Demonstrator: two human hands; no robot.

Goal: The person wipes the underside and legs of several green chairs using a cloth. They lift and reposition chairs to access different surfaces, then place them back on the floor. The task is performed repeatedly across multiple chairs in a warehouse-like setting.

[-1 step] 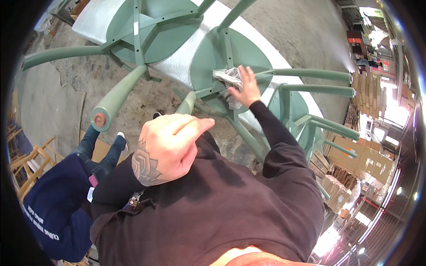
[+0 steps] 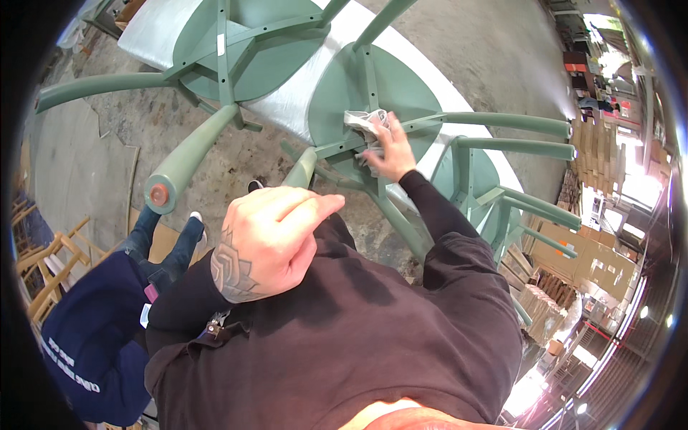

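An upturned stool with a round green seat (image 2: 333,93) rests on the wrapped surface, its crossed braces and legs facing up. Over the brace crossing lies a crumpled whitish rag (image 2: 358,120). My right hand (image 2: 393,152) is at the rag's right side, fingers apart, with thumb and fingertips appearing to touch it. Close to the camera, my left hand (image 2: 276,240) is curled over the end of a green stool leg (image 2: 304,168); the leg's tip is hidden beneath it.
More upturned green stools stand to the left (image 2: 265,61) and right (image 2: 480,168) on a white-wrapped surface (image 2: 290,111). A leg (image 2: 186,161) juts toward me. A person in dark blue (image 2: 93,337) is at lower left. Stacked cardboard (image 2: 595,154) lines the right.
My right hand has shifted slightly left and down, its fingers bending more over the rag. The rag's folds have changed a little. My left hand stays in place.
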